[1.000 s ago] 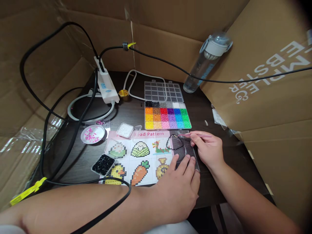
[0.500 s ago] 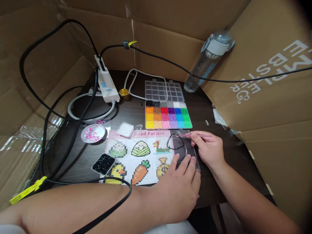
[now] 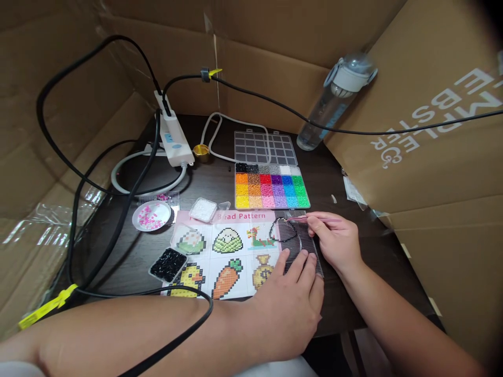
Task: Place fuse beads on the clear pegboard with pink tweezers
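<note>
Currently pinching pink tweezers (image 3: 316,219) in the right hand (image 3: 336,241), with tips at or just beside the top of a black bead loop (image 3: 271,230). Showing that loop left of the right hand, partly over a clear pegboard (image 3: 312,254). Resting the left hand (image 3: 288,311) on the pegboard's near part, fingers spread and grasping nothing visible. Also showing a pattern sheet (image 3: 196,215) and black bead tray (image 3: 168,265) left of the left hand, and a multicoloured bead box (image 3: 272,189) beyond both hands.
</note>
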